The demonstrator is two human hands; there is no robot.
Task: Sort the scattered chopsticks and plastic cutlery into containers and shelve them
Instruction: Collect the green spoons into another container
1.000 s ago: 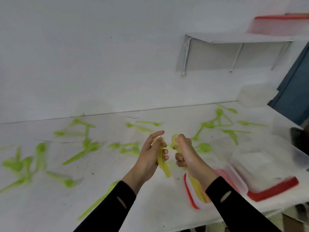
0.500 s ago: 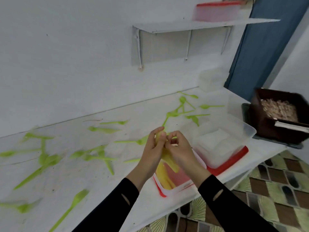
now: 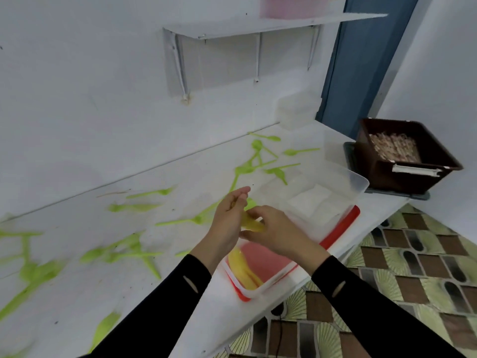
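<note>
Left hand point(image 3: 227, 220) has since straightened its fingers; right hand point(image 3: 277, 228) grips yellow cutlery point(image 3: 254, 225) over 1 container point(image 3: 271, 284).

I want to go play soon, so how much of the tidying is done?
Not much yet. Some yellow plastic cutlery already lies in the small clear red-based container, and one pink container sits on the wall shelf. The right hand pinches more yellow pieces against the left hand. Lots of green plastic cutlery is still scattered over the white counter.
</note>
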